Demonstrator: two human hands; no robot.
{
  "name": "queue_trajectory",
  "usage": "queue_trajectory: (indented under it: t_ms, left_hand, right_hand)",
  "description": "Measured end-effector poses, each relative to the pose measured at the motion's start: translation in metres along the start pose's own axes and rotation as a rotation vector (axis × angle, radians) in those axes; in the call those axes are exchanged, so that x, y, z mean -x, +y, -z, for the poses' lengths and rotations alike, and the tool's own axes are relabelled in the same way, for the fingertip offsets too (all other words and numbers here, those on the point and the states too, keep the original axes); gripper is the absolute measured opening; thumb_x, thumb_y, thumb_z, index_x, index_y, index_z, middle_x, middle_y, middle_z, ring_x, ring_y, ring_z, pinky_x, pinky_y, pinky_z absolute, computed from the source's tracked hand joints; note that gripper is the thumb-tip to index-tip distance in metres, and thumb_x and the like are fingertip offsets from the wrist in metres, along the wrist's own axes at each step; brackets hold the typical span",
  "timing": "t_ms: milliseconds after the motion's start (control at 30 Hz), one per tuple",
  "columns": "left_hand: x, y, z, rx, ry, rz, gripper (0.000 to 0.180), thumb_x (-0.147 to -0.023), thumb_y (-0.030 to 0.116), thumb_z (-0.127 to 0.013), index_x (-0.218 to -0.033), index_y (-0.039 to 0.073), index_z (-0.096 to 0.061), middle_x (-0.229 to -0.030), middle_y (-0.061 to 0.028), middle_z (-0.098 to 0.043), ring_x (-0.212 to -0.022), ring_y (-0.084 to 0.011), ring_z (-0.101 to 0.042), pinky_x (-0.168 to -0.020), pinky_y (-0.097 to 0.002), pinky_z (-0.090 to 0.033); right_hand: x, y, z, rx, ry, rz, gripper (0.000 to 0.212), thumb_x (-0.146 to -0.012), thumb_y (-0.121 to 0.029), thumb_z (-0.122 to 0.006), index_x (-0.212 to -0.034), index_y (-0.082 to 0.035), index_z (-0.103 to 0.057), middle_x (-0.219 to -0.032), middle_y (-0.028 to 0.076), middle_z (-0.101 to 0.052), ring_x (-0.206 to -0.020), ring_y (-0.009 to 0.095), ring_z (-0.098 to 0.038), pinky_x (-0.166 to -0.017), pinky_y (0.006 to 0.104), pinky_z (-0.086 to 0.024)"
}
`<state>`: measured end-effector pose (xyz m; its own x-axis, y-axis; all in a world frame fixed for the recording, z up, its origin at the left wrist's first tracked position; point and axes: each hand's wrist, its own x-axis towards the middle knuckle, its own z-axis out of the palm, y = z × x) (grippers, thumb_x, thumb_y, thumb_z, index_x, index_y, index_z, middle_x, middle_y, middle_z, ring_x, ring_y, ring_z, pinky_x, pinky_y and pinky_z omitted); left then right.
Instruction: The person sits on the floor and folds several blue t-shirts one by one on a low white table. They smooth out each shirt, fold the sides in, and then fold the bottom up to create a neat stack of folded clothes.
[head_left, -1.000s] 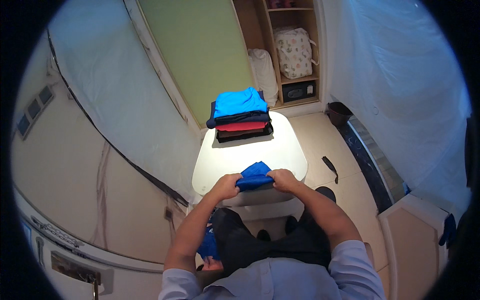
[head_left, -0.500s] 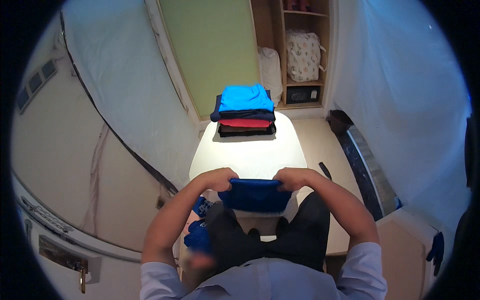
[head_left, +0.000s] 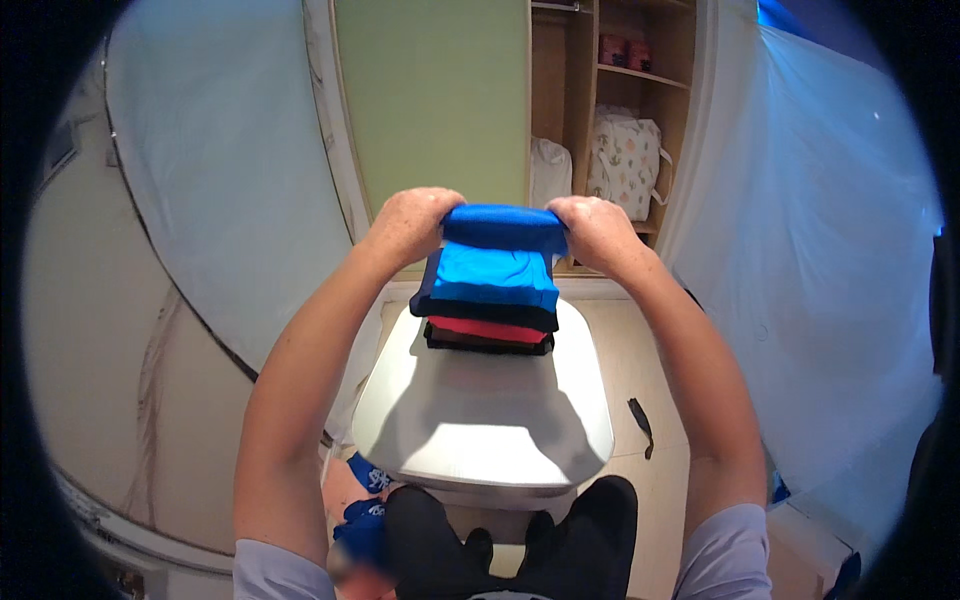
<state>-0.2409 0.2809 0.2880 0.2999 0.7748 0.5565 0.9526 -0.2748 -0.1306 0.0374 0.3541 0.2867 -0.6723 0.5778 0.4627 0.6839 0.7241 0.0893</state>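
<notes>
Head view: cabinet (head_left: 580, 80) holds patterned bag (head_left: 624, 165) beyond gripped blue cloth (head_left: 503, 228).

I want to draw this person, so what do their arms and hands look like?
The left hand and right hand are bare, with no gloves. The forearms are bare too, with no watch or bracelet showing. Higher up are short, loose sleeves, plain pale grey-lavender, with no pattern I can see.

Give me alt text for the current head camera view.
A person's left hand and right hand grip a blue cloth by its ends, over or just behind a stack of folded clothes on a white table. A green panel and wooden shelves stand beyond.
</notes>
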Motion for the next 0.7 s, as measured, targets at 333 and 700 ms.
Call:
queue_trajectory:
  t_ms: [333,700]
  left_hand:
    - [0.056,-0.040,-0.220,0.007,0.033,0.058,0.036,-0.080,-0.006,-0.060,-0.113,0.005,-0.069,-0.109,-0.0151,-0.074,-0.103,-0.0340,-0.070,-0.087,-0.0444,-0.056]
    - [0.068,-0.037,-0.204,-0.033,-0.165,0.165,0.042,-0.083,-0.004,-0.059,-0.124,0.004,-0.065,-0.128,-0.0169,-0.068,-0.119,-0.0327,-0.064,-0.098,-0.0435,-0.052]
  right_hand:
    - [0.015,0.014,-0.258,0.114,0.122,0.094,0.032,-0.089,-0.010,-0.059,-0.119,-0.001,-0.066,-0.115,0.013,-0.069,-0.107,0.031,-0.067,-0.081,0.0415,-0.057]
    - [0.013,0.004,-0.240,0.055,0.101,0.050,0.042,-0.089,-0.007,-0.060,-0.131,0.000,-0.062,-0.135,0.017,-0.064,-0.125,0.034,-0.061,-0.093,0.0441,-0.054]
